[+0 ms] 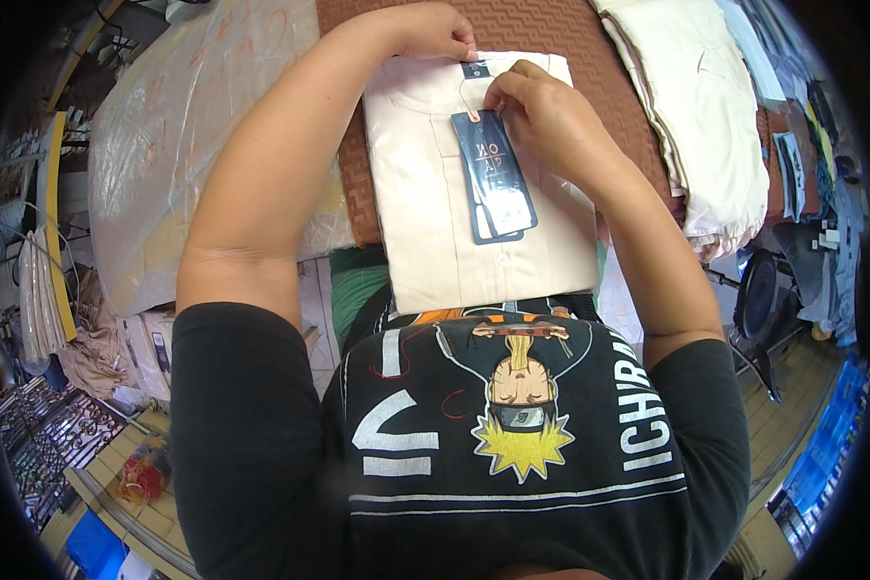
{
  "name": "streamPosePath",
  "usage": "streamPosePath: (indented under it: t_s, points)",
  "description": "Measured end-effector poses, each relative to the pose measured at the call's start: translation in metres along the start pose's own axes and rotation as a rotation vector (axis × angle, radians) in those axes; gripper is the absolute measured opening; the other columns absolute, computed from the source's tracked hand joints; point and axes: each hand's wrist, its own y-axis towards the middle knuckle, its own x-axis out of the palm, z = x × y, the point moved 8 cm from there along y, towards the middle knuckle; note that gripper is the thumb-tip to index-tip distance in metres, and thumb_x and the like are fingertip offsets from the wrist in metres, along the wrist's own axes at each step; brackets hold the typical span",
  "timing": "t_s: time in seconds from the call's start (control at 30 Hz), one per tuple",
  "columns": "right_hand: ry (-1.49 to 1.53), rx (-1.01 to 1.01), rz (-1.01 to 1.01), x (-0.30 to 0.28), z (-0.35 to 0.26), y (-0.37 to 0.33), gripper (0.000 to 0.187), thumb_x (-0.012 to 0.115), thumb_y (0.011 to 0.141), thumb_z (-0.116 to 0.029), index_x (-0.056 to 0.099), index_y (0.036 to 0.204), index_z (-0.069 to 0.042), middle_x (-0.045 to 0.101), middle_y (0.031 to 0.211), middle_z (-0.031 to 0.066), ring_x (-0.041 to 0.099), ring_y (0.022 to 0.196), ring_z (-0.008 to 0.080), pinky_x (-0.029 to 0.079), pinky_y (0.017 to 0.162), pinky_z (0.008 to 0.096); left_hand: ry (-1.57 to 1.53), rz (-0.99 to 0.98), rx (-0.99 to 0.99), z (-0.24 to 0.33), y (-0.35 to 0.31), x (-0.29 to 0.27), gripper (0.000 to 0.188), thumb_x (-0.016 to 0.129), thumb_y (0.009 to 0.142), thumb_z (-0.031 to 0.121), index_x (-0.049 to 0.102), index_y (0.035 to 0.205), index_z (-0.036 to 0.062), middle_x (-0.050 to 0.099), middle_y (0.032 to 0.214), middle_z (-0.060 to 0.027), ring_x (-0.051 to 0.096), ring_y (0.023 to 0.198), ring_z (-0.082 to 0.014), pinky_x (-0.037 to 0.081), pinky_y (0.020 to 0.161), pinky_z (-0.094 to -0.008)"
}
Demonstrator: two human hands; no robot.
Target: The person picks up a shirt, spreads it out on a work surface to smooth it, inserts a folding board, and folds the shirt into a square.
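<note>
Folded cream shirt (416, 193) lies front up on a brown textured cover (354, 184), collar away from the person, lower part reaching past the cover's near edge over the lap. Left hand (440, 34): fingers curled in, thumb and forefinger pinched together on the collar's top edge, by the dark neck label (476, 70). Right hand (546, 111): fingers bent, beside the top of the dark blue hang tags (498, 179); fingertips partly hidden, so can't tell if they grip the string or only touch.

Handling, my judgement: light, soft, folds loosen easily; shiny side edge looks slippery, like plastic. Best hold is flat under both sides; tags look stiff but the string thin, so no lifting by it.

Writing: pale block letters and a line on the front tag, a white printed patch near its bottom; neck label print too small. Big white lettering on the person's black T-shirt (435, 338).
</note>
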Motion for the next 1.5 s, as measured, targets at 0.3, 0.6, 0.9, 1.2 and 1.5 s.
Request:
streamPosePath:
  t_s: [0.3, 0.6, 0.9, 1.2, 1.5]
  points:
    - [0.050, 0.157, 0.191, -0.054, 0.026, -0.027, 0.020, 0.056, 0.083, -0.022, 0.063, 0.089, -0.004, 0.063, 0.090, 0.0159, 0.062, 0.078, 0.0307, 0.048, 0.070, 0.0385, -0.048, 0.628, -0.055, -0.007, -0.076, -0.034, 0.040, 0.059, 0.084, 0.041, 0.064, 0.104, 0.0070, 0.065, 0.097, -0.0130, 0.062, 0.089, -0.0237, 0.048, 0.079, -0.0337]
    - [0.976, 0.607, -0.270, 0.029, 0.118, -0.135, 0.036, 0.057, 0.087, -0.034, 0.062, 0.092, 0.001, 0.061, 0.074, 0.0041, 0.059, 0.065, 0.0110, 0.046, 0.057, 0.0209, -1.022, 0.101, -0.762, 0.024, -0.261, 0.137, 0.045, 0.051, 0.089, 0.046, 0.066, 0.093, 0.0043, 0.066, 0.085, -0.0060, 0.062, 0.072, -0.0115, 0.048, 0.062, -0.0239]
    - [1.390, 0.513, -0.328, 0.066, 0.054, -0.138, 0.043, 0.055, 0.088, -0.015, 0.043, 0.123, 0.006, 0.057, 0.116, 0.0150, 0.059, 0.100, 0.0227, 0.046, 0.087, 0.0352, -1.408, 0.499, -0.364, 0.031, -0.248, 0.175, 0.036, 0.063, 0.084, 0.040, 0.065, 0.096, 0.0059, 0.059, 0.075, 0.0016, 0.052, 0.067, -0.0079, 0.042, 0.061, -0.0235]
    - [1.056, 0.240, -0.192, 0.048, -0.003, -0.131, 0.040, 0.055, 0.087, -0.004, 0.042, 0.124, 0.006, 0.056, 0.117, 0.0145, 0.056, 0.102, 0.0195, 0.042, 0.089, 0.0311, -1.711, 0.392, -0.200, 0.012, -0.262, 0.176, 0.045, 0.065, 0.084, 0.037, 0.057, 0.112, 0.0032, 0.063, 0.100, -0.0046, 0.059, 0.092, -0.0128, 0.047, 0.078, -0.0272]
    - [1.296, -0.004, -0.257, 0.054, -0.137, -0.066, 0.045, 0.051, 0.089, -0.008, 0.036, 0.129, 0.005, 0.050, 0.124, 0.0180, 0.053, 0.110, 0.0251, 0.043, 0.093, 0.0373, -2.026, 0.670, 0.793, 0.019, -0.399, 0.093, 0.064, 0.059, 0.087, 0.039, 0.034, 0.136, 0.0064, 0.051, 0.127, -0.0095, 0.048, 0.117, -0.0231, 0.035, 0.101, -0.0387]
